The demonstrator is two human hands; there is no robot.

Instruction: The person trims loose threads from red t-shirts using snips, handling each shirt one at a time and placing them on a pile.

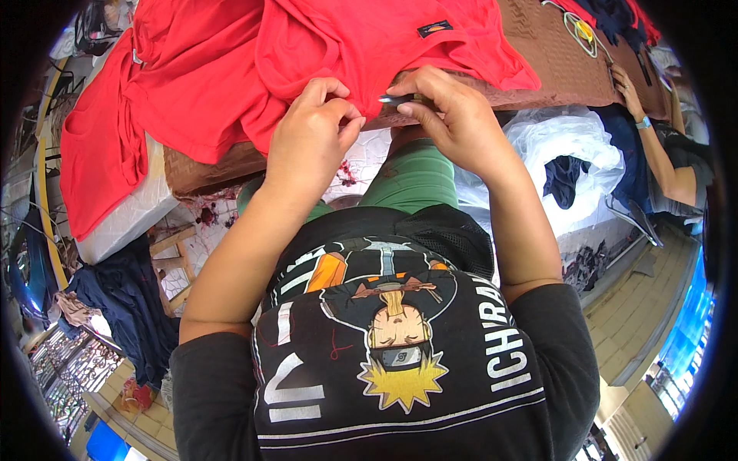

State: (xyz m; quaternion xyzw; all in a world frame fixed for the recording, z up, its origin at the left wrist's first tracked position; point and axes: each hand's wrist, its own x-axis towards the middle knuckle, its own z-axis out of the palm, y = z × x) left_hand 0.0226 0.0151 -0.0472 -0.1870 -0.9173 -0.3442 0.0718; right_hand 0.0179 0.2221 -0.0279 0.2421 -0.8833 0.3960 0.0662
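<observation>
A red knit shirt with a small dark label near its neckline lies spread over a brown-covered table in front of me. At the shirt's near edge, my left hand is closed in a pinch on the red cloth; a thread there would be too fine to make out. Just to its right, my right hand is closed around a pair of small dark thread snips. Their shiny tip points left toward the cloth. Most of the tool is hidden by my fingers.
The brown table cover reaches to the right, where another person's hand rests. A clear plastic bag with dark cloth stands below the table's right side. Dark navy cloth hangs at lower left. Thread scraps litter the floor.
</observation>
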